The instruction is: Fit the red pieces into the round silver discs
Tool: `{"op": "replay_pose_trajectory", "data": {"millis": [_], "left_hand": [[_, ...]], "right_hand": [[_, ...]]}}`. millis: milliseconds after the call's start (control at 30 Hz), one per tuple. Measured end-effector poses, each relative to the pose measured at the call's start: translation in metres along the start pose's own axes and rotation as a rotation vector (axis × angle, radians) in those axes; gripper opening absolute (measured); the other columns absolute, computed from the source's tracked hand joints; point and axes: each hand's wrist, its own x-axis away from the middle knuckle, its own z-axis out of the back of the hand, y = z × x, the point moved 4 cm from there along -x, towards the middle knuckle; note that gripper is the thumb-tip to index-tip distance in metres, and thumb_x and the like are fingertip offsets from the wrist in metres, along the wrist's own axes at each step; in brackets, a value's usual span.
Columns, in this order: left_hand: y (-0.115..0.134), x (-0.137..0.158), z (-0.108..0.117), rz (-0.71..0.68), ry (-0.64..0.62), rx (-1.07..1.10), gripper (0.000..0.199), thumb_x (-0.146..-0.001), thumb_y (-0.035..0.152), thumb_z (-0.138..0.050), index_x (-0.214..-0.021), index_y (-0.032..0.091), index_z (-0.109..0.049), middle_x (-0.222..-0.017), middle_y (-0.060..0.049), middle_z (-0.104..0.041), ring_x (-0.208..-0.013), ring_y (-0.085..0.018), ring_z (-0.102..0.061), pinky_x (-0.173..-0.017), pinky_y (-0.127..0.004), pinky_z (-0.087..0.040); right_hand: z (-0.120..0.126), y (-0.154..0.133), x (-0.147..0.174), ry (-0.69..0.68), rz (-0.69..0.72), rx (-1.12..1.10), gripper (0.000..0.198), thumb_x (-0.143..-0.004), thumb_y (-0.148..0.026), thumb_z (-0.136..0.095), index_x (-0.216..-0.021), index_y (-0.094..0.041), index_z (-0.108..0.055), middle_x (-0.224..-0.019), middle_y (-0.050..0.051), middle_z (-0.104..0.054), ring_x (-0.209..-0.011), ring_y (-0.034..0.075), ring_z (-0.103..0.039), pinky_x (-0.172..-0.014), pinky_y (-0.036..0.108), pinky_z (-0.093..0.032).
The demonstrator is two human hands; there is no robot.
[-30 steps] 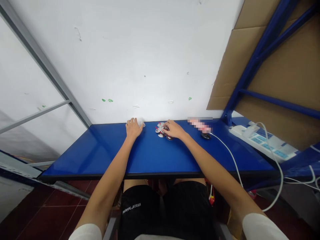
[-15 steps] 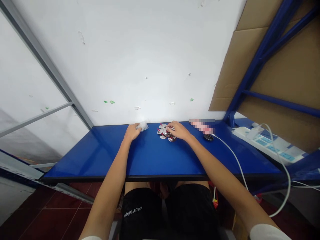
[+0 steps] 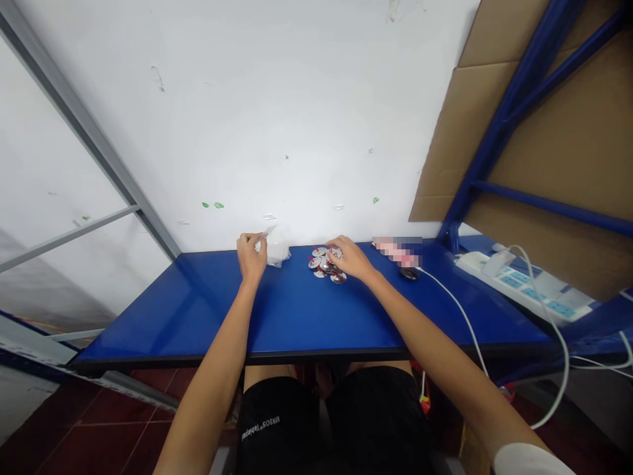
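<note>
My left hand (image 3: pixel 253 256) pinches the edge of a thin clear plastic bag (image 3: pixel 270 231), lifted and tilted. Just right of it, a small stack of clear plastic bags (image 3: pixel 278 254) lies near the back edge of the blue table (image 3: pixel 306 316). My right hand (image 3: pixel 349 256) is curled over the right side of a pile of shiny round metal discs (image 3: pixel 324 264) with red parts on them. Its thumb and fingertips close on one disc (image 3: pixel 337 252) at the top of the pile; the hand hides part of this.
Right of the pile lie a blurred-out pinkish item (image 3: pixel 397 252) and a small black object (image 3: pixel 409 273) by a white cable (image 3: pixel 459 305). A white power strip (image 3: pixel 524 287) is at the right end. The white wall (image 3: pixel 297 119) rises behind; a blue metal frame (image 3: pixel 487 152) stands right.
My left hand has moved slightly left and up from the stack, with one plastic bag now raised in its fingers. My right hand stays at the pile of discs. The view has shifted slightly.
</note>
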Motion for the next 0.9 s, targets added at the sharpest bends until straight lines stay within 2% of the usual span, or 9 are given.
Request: {"op": "replay_pose_trajectory", "data": {"millis": [67,133,200,267,367,500,633,767,900], "left_hand": [[0.016,0.01,-0.017,0.059,-0.12,0.238,0.028,-0.1,0.038,-0.062,-0.115,0.021,-0.078,-0.094,-0.006,-0.071,-0.091,-0.023,-0.069,-0.087,-0.036,-0.056],[0.032,0.025,-0.04,0.184,-0.26,0.499,0.033,-0.091,0.042,-0.072,-0.116,0.02,-0.074,-0.086,-0.002,-0.072,-0.082,-0.02,-0.071,-0.078,-0.031,-0.057],[0.048,0.042,-0.061,0.264,-0.378,0.694,0.036,-0.083,0.042,-0.079,-0.109,0.019,-0.07,-0.091,-0.003,-0.075,-0.082,-0.02,-0.072,-0.077,-0.031,-0.058],[0.06,0.055,-0.075,0.3,-0.478,0.805,0.035,-0.082,0.04,-0.079,-0.107,0.018,-0.068,-0.094,-0.004,-0.076,-0.084,-0.021,-0.073,-0.079,-0.032,-0.059],[0.071,0.066,-0.081,0.298,-0.584,0.861,0.035,-0.083,0.035,-0.073,-0.113,0.018,-0.068,-0.097,-0.004,-0.077,-0.087,-0.021,-0.073,-0.082,-0.033,-0.06],[0.073,0.068,-0.08,0.335,-0.672,0.931,0.034,-0.092,0.041,-0.061,-0.115,0.017,-0.072,-0.103,-0.008,-0.078,-0.096,-0.025,-0.075,-0.084,-0.036,-0.061],[0.069,0.066,-0.079,0.351,-0.641,0.92,0.035,-0.095,0.044,-0.061,-0.11,0.017,-0.078,-0.105,-0.009,-0.078,-0.097,-0.025,-0.073,-0.079,-0.035,-0.061],[0.071,0.07,-0.081,0.404,-0.733,0.959,0.034,-0.088,0.038,-0.069,-0.113,0.016,-0.079,-0.103,-0.008,-0.078,-0.087,-0.023,-0.072,-0.074,-0.035,-0.062],[0.076,0.071,-0.077,0.367,-0.74,0.936,0.035,-0.083,0.034,-0.075,-0.112,0.017,-0.08,-0.103,-0.008,-0.079,-0.086,-0.022,-0.072,-0.072,-0.034,-0.062]], "right_hand": [[0.004,-0.016,0.0,0.072,0.076,-0.02,0.046,-0.101,-0.033,-0.066,-0.145,-0.023,-0.058,-0.136,0.014,-0.063,-0.13,0.031,-0.059,-0.115,0.048,-0.049],[0.004,-0.033,0.001,0.094,0.161,-0.001,0.078,-0.096,-0.041,-0.075,-0.162,-0.024,-0.039,-0.156,0.017,-0.05,-0.145,0.035,-0.049,-0.123,0.055,-0.042],[-0.001,-0.047,0.002,0.044,0.238,0.072,0.105,-0.088,-0.048,-0.083,-0.17,-0.026,-0.023,-0.169,0.018,-0.035,-0.157,0.04,-0.034,-0.129,0.062,-0.031],[-0.01,-0.056,0.003,-0.041,0.298,0.16,0.115,-0.085,-0.048,-0.085,-0.173,-0.025,-0.014,-0.174,0.018,-0.028,-0.162,0.043,-0.023,-0.132,0.067,-0.022],[-0.02,-0.056,0.005,-0.126,0.315,0.25,0.105,-0.088,-0.034,-0.079,-0.172,-0.02,-0.017,-0.165,0.019,-0.038,-0.158,0.044,-0.029,-0.131,0.066,-0.02],[-0.023,-0.044,0.004,-0.156,0.209,0.291,0.076,-0.09,-0.028,-0.07,-0.158,-0.012,-0.041,-0.137,0.021,-0.056,-0.129,0.041,-0.049,-0.116,0.058,-0.038],[-0.018,-0.035,0.004,-0.153,0.167,0.328,0.055,-0.089,-0.024,-0.066,-0.141,-0.011,-0.054,-0.129,0.022,-0.059,-0.121,0.041,-0.049,-0.107,0.052,-0.04],[-0.011,-0.031,0.004,-0.136,0.15,0.381,0.048,-0.085,-0.02,-0.065,-0.131,-0.011,-0.056,-0.125,0.022,-0.059,-0.117,0.04,-0.049,-0.107,0.052,-0.037],[-0.01,-0.032,0.005,-0.131,0.16,0.415,0.046,-0.084,-0.022,-0.067,-0.128,-0.011,-0.057,-0.123,0.022,-0.058,-0.116,0.04,-0.049,-0.107,0.052,-0.037]]}}
